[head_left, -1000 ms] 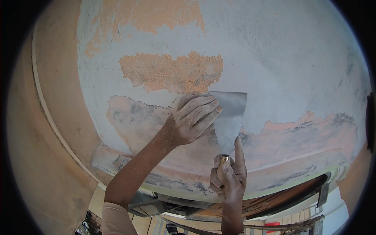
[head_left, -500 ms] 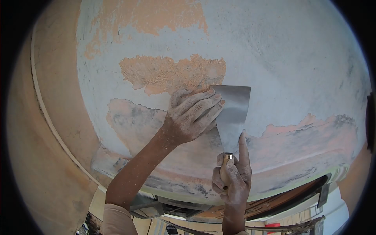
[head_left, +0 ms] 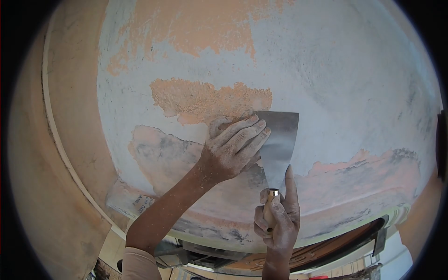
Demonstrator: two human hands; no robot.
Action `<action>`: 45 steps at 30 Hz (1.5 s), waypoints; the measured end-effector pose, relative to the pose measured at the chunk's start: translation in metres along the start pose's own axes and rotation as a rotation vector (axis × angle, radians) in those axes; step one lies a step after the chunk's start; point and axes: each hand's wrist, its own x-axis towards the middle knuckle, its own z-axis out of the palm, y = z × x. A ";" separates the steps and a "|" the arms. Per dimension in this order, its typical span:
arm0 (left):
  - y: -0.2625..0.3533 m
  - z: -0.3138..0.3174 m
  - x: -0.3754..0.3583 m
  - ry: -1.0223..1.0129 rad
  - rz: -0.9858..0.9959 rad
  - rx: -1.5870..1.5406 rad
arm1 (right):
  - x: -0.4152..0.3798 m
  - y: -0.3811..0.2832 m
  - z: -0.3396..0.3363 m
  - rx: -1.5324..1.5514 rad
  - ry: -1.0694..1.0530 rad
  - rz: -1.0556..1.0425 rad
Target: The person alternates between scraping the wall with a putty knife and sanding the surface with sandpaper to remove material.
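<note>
A wide putty knife (head_left: 282, 135) has its steel blade against the pale wall surface. My right hand (head_left: 281, 219) is closed round its wooden handle (head_left: 269, 211), with the index finger stretched along the blade's right side. Dust coats my left hand (head_left: 235, 144), whose fingers are extended side by side, fingertips at the blade's upper left edge. Its thumb and palm are mostly hidden. Just above the left hand lies a rough peach-coloured patch (head_left: 205, 99) where the top coat is gone. Below it, a pinkish-grey bare patch (head_left: 163, 149) has ragged edges.
Another large peach area (head_left: 196, 25) spreads across the top. A pinkish band (head_left: 364, 175) crosses the right side above a raised, pale edge (head_left: 326, 235). Beneath stands a brown wooden panel (head_left: 326, 247). A thin pipe or cable (head_left: 60, 144) runs down the left wall.
The view has tilted, so the wall patches sit lower in the picture. Both hands and the putty knife appear slightly lower too, with almost the same grip and contact.
</note>
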 end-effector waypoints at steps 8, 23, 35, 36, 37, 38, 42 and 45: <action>-0.001 0.001 -0.001 0.003 0.021 0.001 | -0.001 -0.001 -0.004 0.020 -0.025 0.013; -0.008 -0.004 0.007 0.005 0.049 -0.027 | 0.004 0.012 0.000 0.015 -0.022 -0.006; -0.003 0.002 -0.008 -0.030 0.025 -0.053 | -0.005 0.016 -0.004 0.086 0.017 0.001; -0.004 0.004 -0.006 -0.011 0.008 -0.051 | -0.003 0.014 -0.001 0.068 0.021 -0.005; -0.004 0.006 -0.005 0.009 -0.010 -0.050 | -0.002 0.013 0.001 0.048 0.024 -0.009; -0.003 0.006 -0.007 -0.007 0.005 -0.061 | -0.004 0.014 -0.003 0.068 0.030 -0.006; -0.001 0.004 -0.006 -0.010 0.009 -0.064 | -0.005 0.014 -0.003 0.113 0.038 0.011; 0.000 0.007 -0.008 -0.029 0.017 -0.062 | -0.008 0.015 -0.006 0.144 0.006 0.018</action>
